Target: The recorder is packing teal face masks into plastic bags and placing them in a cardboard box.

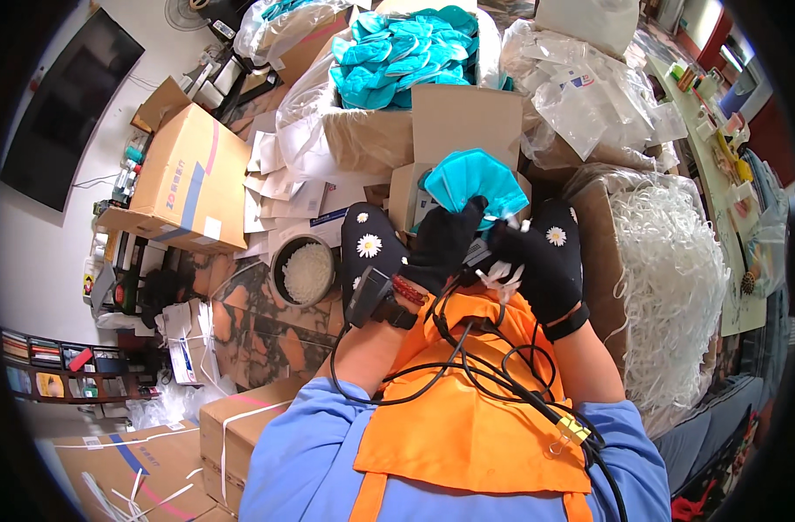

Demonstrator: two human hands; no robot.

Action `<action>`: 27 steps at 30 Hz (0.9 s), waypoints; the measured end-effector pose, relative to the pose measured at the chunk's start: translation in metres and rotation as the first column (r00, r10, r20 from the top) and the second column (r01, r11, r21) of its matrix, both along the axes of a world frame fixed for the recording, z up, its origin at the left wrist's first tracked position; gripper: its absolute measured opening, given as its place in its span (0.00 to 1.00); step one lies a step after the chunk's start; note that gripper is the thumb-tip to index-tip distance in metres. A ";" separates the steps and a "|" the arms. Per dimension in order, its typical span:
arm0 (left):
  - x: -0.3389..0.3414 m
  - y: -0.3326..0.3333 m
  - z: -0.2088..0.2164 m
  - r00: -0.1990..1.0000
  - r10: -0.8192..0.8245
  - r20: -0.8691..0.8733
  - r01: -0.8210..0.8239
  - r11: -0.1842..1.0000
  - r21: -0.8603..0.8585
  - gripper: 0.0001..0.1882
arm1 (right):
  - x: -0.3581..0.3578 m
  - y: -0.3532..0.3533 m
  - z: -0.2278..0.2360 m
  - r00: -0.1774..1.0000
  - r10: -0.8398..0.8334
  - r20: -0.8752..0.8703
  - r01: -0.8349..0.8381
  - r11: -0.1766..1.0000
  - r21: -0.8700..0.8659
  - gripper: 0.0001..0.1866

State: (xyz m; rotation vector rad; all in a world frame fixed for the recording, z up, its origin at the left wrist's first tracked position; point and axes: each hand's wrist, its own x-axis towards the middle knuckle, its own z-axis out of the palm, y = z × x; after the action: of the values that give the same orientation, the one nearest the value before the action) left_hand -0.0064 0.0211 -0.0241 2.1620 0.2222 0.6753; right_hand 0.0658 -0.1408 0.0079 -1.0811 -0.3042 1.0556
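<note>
Left hand (432,248) in black daisy-print glove, closed around teal mask stack (477,181). Right hand (541,257), same glove, pinching white strap pieces (500,275) just below stack. Far: open box of teal masks (406,54). Right: box of white elastic strips (667,270). Left, near: round bowl of white bits (307,271).

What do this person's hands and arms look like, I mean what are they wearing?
Both the left hand and right hand wear black gloves printed with white daisies. Blue sleeves cover the upper arms. A small black device sits at the left wrist, with black cables trailing from it.
</note>
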 end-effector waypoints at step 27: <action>0.111 0.096 0.018 0.980 -0.192 -0.051 0.157 0.904 -0.399 0.10 | 0.057 -0.067 -0.014 0.920 -0.299 0.255 0.360 0.901 -0.241 0.10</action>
State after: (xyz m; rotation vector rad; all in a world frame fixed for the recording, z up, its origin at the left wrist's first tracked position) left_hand 0.1047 0.1174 -0.0058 1.7982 0.1897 0.3909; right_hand 0.1229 -0.2074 -0.0057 -1.4526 -0.1302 0.6885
